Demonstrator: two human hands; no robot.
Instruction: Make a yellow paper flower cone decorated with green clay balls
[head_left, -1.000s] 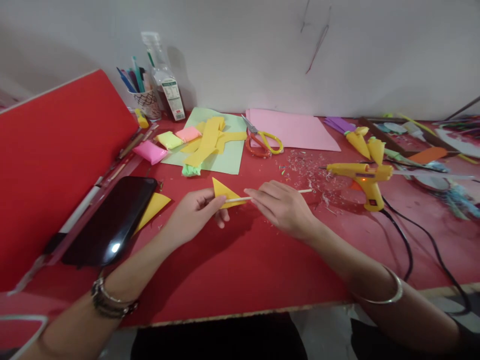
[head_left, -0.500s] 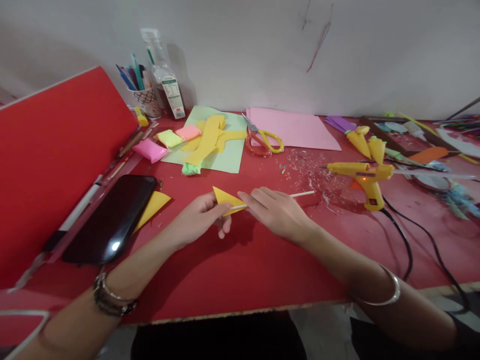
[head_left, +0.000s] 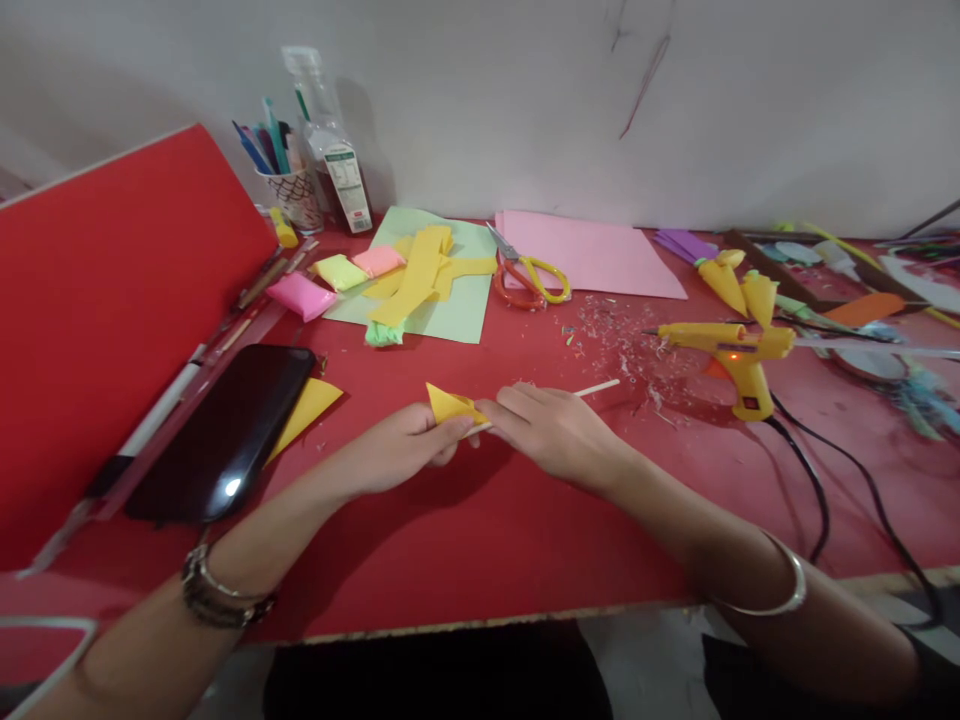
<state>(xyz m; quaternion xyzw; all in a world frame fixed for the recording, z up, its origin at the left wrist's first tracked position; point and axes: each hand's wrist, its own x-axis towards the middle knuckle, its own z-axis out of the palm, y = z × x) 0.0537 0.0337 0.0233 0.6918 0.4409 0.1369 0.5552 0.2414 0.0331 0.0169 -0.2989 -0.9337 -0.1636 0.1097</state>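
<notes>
- Since the yellow paper (head_left: 445,405) looks thin, it should be light and crease easily; pinch its edges gently.
- The left hand (head_left: 394,447) pinches it against the stick (head_left: 600,387), above the tabletop (head_left: 487,560).
- The right hand's (head_left: 551,427) grip closes over the stick, probably stiff.

Craft workspace against a plain wall (head_left: 510,110). The red tabletop (head_left: 465,570) carries its characteristic equipment: a yellow glue gun (head_left: 724,343), scissors (head_left: 513,258), pink paper sheets (head_left: 607,260), a patterned cup (head_left: 297,203) of pens (head_left: 275,148), and scattered scraps (head_left: 651,345).
</notes>
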